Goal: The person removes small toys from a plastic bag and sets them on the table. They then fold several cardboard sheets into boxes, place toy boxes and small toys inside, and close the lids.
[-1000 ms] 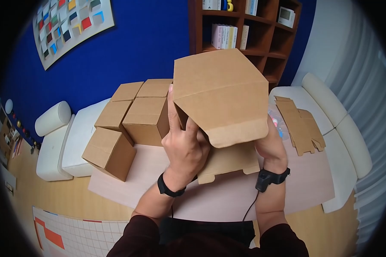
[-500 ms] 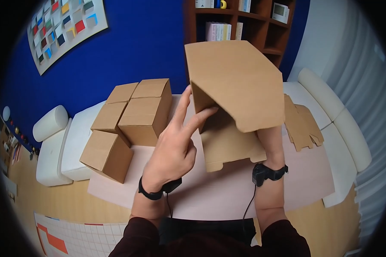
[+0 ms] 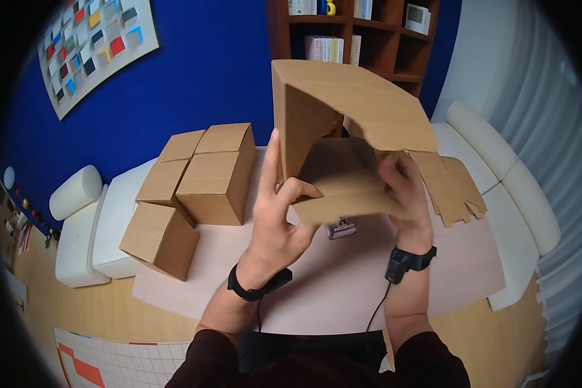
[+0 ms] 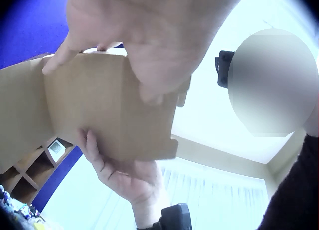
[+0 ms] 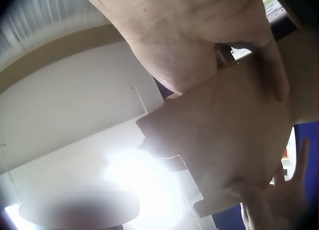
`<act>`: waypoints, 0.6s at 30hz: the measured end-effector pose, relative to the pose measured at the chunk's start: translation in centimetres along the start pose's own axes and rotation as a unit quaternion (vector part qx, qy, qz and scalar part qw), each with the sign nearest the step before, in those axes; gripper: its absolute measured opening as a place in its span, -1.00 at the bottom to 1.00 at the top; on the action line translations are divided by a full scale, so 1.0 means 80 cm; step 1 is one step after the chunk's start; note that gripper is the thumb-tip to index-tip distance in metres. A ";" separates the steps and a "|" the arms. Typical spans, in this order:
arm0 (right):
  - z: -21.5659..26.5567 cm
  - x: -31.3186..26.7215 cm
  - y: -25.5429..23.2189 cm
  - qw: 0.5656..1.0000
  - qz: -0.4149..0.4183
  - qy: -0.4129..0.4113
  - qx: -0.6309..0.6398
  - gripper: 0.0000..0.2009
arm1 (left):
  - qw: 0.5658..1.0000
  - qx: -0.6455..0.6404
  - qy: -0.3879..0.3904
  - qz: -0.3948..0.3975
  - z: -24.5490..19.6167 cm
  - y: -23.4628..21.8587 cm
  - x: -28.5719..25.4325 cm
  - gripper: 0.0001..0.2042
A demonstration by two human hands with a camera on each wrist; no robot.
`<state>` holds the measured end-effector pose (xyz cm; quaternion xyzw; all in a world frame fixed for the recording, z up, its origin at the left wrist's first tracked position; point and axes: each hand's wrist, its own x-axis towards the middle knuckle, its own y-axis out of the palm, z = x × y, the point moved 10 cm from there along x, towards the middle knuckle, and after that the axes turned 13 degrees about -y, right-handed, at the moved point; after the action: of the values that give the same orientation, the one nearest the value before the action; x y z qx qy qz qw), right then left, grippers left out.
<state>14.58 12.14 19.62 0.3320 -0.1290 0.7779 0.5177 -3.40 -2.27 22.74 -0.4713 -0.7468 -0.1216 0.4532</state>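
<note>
A partly folded cardboard box is held up above the table, its open side facing me and its lower flap folded up along a crease. My left hand grips the box at its lower left, index finger up along the side wall, the other fingers and thumb pinching the flap. On the right, my right hand holds the same flap's edge, its fingers bent and slightly blurred. In the left wrist view the box bottom spans between both hands. The right wrist view shows the flap's notched edge beside the palm.
Several closed cardboard boxes stand together at the left of the pale table. Flat cut cardboard lies at the right. A small printed package sits beneath the held box. White sofas flank the table.
The box has tipped back, so its open side now shows. My left hand let go of its side and took the lower flap. My right hand came from behind into view at the right edge.
</note>
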 end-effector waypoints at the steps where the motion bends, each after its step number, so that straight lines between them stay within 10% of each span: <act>1: -0.003 -0.001 0.002 0.999 0.007 0.007 0.043 -0.51 | 1.000 0.004 -0.008 -0.014 0.013 -0.005 -0.003 -0.78; 7: 0.001 -0.005 0.037 0.973 0.093 -0.020 0.210 -0.18 | 0.978 -0.154 -0.097 -0.098 0.048 -0.016 -0.018 -0.25; 10: -0.010 -0.006 0.036 0.995 0.048 -0.012 0.092 -0.25 | 0.960 -0.204 -0.113 -0.153 0.036 -0.023 -0.014 -0.08; 18: -0.005 -0.014 0.046 0.996 -0.058 -0.064 -0.031 -0.56 | 0.977 -0.027 -0.159 -0.141 0.047 -0.024 -0.017 -0.20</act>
<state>11.43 9.98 19.11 0.3714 -0.1667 0.7195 0.5627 -6.89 -1.76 20.04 -0.3869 -0.8647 -0.1281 0.2936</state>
